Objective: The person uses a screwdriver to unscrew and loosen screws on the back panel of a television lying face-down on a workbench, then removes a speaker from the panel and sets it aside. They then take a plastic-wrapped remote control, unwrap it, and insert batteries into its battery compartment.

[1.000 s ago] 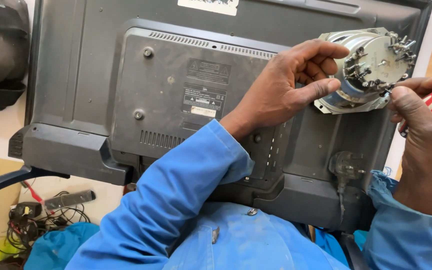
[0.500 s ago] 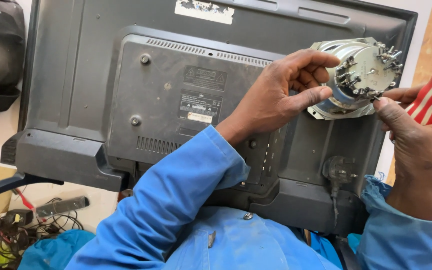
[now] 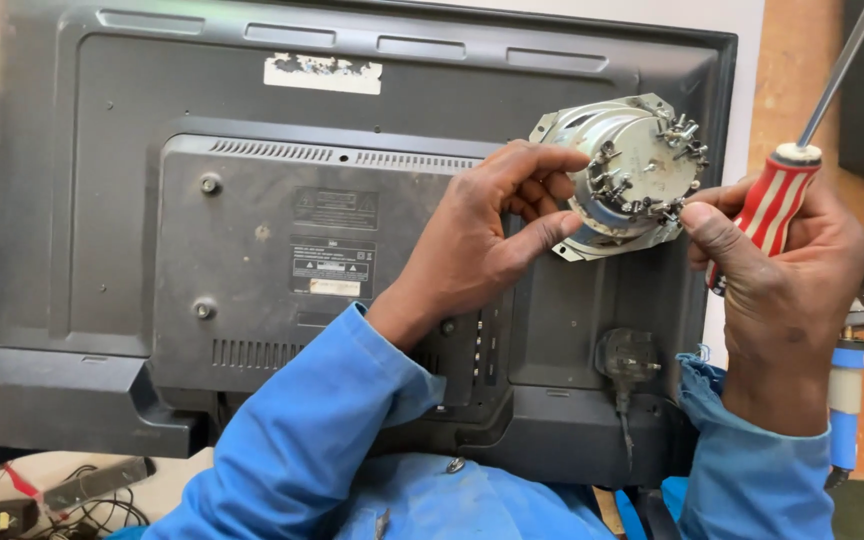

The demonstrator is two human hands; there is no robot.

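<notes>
My left hand grips a round metal speaker by its side, its back dotted with several screws stuck to the magnet. My right hand holds a screwdriver with a red-and-white striped handle, shaft pointing up, while its thumb and forefinger pinch at a screw on the speaker's right edge. Both hands are raised in front of the grey back cover of a flat television that rests against my lap.
A black mains plug lies on the television's lower back. A blue-handled tool stands at the right beside a wooden panel. Tangled cables and small tools lie at the lower left.
The view has shifted so the television and hands sit lower and closer. My right hand came in from the right with the screwdriver and its fingers reached the speaker's edge.
</notes>
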